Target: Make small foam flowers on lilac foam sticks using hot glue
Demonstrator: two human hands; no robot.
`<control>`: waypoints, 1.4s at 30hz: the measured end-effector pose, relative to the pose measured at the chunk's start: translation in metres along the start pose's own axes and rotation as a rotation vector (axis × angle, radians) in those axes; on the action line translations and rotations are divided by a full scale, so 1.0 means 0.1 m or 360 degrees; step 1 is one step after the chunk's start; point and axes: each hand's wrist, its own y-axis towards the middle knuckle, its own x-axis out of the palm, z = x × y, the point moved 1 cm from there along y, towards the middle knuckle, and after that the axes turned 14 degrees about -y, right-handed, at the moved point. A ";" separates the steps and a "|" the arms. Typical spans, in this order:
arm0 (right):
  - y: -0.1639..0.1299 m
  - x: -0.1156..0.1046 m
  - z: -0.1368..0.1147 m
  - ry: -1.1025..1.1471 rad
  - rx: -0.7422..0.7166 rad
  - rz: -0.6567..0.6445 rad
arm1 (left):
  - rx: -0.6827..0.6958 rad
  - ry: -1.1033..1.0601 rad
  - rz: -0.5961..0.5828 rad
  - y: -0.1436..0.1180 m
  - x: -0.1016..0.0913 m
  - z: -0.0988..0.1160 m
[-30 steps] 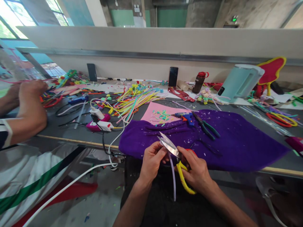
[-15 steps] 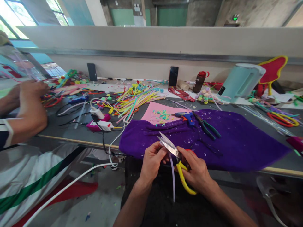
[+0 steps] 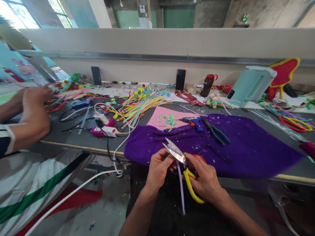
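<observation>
My right hand (image 3: pixel 203 173) is closed round the handles of a pair of scissors (image 3: pixel 177 154), one handle wrapped in yellow. The blades are parted and point up and left, by the fingertips of my left hand. My left hand (image 3: pixel 160 166) pinches a thin lilac pipe cleaner (image 3: pixel 181 191), whose free end hangs down in front of my lap. Its upper end passes behind the blades and is partly hidden by my fingers. Beyond my hands a purple cloth (image 3: pixel 248 147) drapes over the table edge. Small cut pieces (image 3: pixel 169 120) lie on a pink sheet (image 3: pixel 156 116).
On the cloth lie pliers (image 3: pixel 215 131) and a blue glue gun (image 3: pixel 195 123). Pipe cleaners (image 3: pixel 142 103), a power strip (image 3: pixel 103 129) and white cables lie to the left. Behind stand a bottle (image 3: pixel 208 85) and a kettle (image 3: pixel 256 85). A co-worker's arm (image 3: pixel 31 114) reaches in at left.
The scissors and both my hands stay almost in place. The hanging end of the lilac pipe cleaner has swung slightly right and down. The co-worker's hands have shifted slightly right.
</observation>
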 end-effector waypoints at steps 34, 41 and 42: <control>-0.01 -0.01 0.01 -0.0083 0.0000 -0.0099 | -0.0090 0.0023 -0.0022 0.02 0.00 -0.03; -0.03 0.01 0.04 -0.0096 -0.0055 -0.0124 | -0.0118 -0.0030 0.0038 0.03 -0.01 -0.05; -0.03 0.01 0.04 -0.0097 -0.0060 -0.0122 | -0.0121 -0.0032 0.0045 0.03 -0.01 -0.05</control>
